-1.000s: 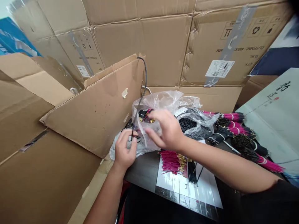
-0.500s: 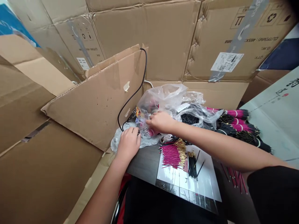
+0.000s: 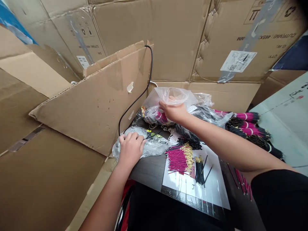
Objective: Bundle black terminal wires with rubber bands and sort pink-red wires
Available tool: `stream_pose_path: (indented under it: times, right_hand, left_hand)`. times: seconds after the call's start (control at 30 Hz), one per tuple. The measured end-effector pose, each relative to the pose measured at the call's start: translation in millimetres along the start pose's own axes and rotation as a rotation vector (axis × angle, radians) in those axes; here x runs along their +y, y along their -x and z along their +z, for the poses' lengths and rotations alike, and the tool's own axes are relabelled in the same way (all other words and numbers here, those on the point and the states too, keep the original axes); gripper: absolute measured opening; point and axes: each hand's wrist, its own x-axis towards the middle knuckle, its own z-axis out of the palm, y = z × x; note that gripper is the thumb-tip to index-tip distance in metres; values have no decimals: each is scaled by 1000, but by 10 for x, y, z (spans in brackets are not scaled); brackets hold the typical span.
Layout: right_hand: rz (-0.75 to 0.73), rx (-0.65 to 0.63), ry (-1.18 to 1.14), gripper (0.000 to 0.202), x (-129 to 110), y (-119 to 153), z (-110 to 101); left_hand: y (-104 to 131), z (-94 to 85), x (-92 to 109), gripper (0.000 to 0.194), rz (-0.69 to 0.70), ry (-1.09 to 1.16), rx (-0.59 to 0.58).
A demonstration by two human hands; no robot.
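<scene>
My right hand (image 3: 174, 109) is closed on the gathered upper part of a clear plastic bag (image 3: 156, 96), and bundled pink wires (image 3: 161, 117) show through the plastic below it. My left hand (image 3: 131, 146) rests with curled fingers over a flattened clear plastic bag (image 3: 154, 149) at the left. A few thin black wires (image 3: 152, 135) stick out to the right from its fingertips; the grip itself is partly hidden. Nearer me, a pile of pink wires with gold ends (image 3: 178, 158) and a small group of black wires (image 3: 199, 170) lie on a white sheet (image 3: 216, 189).
Behind the right forearm sits another clear bag of black pieces (image 3: 207, 114). Tied pink and black wire bundles (image 3: 250, 125) are stacked at the right. A cardboard panel (image 3: 101, 99) with a black cable (image 3: 134, 107) stands at the left, and large cartons (image 3: 173, 41) wall the back.
My right hand has moved up and to the right, drawing the plastic bag back and uncovering the table and black wires beneath. My left hand stays nearly in place.
</scene>
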Motion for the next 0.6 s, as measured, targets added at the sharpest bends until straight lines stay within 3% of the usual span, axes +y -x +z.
stream_pose_path:
  times: [0.23,0.4,0.5,0.6]
  right_hand:
    - [-24,26,-8,33,-3,-24,114]
    - [-164,-24,-64,28,-136,65,146]
    - [-303,-57,-111,29,-251,201,54]
    - [-475,-73,-321,47,-317,432,-169]
  left_hand:
    - [100,-80,-127,5,157,277,383]
    - [152,-93,-131,3,133,432,670]
    - [171,-76,-116,5,71,421,693]
    - [188,-45,-98,4,10,392,648]
